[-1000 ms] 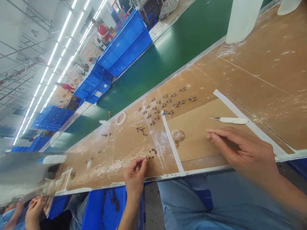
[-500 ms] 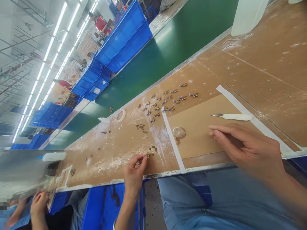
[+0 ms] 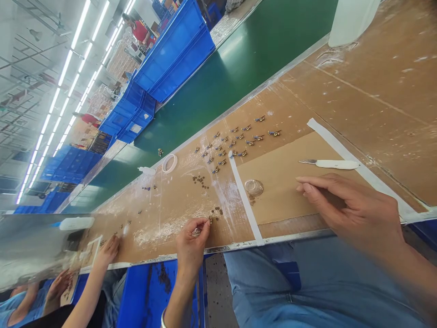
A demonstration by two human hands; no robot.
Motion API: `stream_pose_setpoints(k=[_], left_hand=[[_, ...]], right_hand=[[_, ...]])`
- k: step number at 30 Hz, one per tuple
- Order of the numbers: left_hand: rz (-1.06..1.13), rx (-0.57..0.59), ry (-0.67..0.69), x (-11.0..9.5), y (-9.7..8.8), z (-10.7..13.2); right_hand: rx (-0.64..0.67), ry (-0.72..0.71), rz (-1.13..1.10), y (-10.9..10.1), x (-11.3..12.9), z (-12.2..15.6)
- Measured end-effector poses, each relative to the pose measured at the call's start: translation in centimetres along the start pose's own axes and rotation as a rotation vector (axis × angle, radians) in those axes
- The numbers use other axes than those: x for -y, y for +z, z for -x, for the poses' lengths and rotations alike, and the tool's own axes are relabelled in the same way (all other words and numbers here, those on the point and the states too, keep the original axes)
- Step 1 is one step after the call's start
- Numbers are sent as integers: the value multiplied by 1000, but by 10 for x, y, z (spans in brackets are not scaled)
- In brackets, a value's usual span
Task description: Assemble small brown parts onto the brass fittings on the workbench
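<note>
My left hand (image 3: 191, 239) is closed in a pinch at the table's front edge. A small dark-gold piece (image 3: 210, 220) shows at its fingertips, its kind too small to make out. Beside it lie several little brown discs (image 3: 217, 211). My right hand (image 3: 351, 207) hovers over the brown cardboard sheet (image 3: 287, 196), thumb and forefinger pressed together; anything between them is hidden. Near those fingertips lies a white-handled knife (image 3: 336, 164), blade to the left. A small clear round dish (image 3: 254, 187) sits between the hands. Beyond it, several tiny blue-and-gold figurines (image 3: 239, 137) lie in loose rows.
More brown discs (image 3: 200, 181), a tape roll (image 3: 170, 163) and a white bottle (image 3: 146, 171) lie left of centre. A green conveyor belt (image 3: 259, 73) runs behind, with blue crates (image 3: 177, 54) beyond. At left, a co-worker's hand (image 3: 109, 249) reaches onto the table. A white container (image 3: 353, 23) stands far right.
A co-worker's arm at left has reached forward onto the table. A small piece on the belt has shifted slightly right. My two hands have hardly moved.
</note>
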State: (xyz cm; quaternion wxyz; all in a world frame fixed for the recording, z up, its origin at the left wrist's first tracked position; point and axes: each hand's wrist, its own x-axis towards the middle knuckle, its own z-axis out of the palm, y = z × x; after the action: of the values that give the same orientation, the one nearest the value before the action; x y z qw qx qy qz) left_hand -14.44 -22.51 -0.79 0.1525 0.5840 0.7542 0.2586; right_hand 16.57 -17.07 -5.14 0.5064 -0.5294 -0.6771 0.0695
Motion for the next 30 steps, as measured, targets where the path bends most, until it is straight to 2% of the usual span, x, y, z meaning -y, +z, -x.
stream_pose_setpoints(k=[8,12,15,17,19,23,30], left_hand=[[-48,38,19,0,-2,-5],[118,-9,-78,-4,-6,-1],[336,-41,-184,-17,-7,11],[474,-7,-255,-29,-5,22],[586,47,-295,-41,-1,33],[719,112,-318,-60,4,48],[726,157,-289,-71,1,52]], right_hand=[[-7,-22,-23,0,0,0],[-53,55,-91,-5,-2,3],[-62,-19,-102,-10,6,6],[-10,-136,-130,-11,20,8],[93,-186,-249,-7,40,10],[322,-107,-521,9,72,19],[424,-122,-562,15,80,23]])
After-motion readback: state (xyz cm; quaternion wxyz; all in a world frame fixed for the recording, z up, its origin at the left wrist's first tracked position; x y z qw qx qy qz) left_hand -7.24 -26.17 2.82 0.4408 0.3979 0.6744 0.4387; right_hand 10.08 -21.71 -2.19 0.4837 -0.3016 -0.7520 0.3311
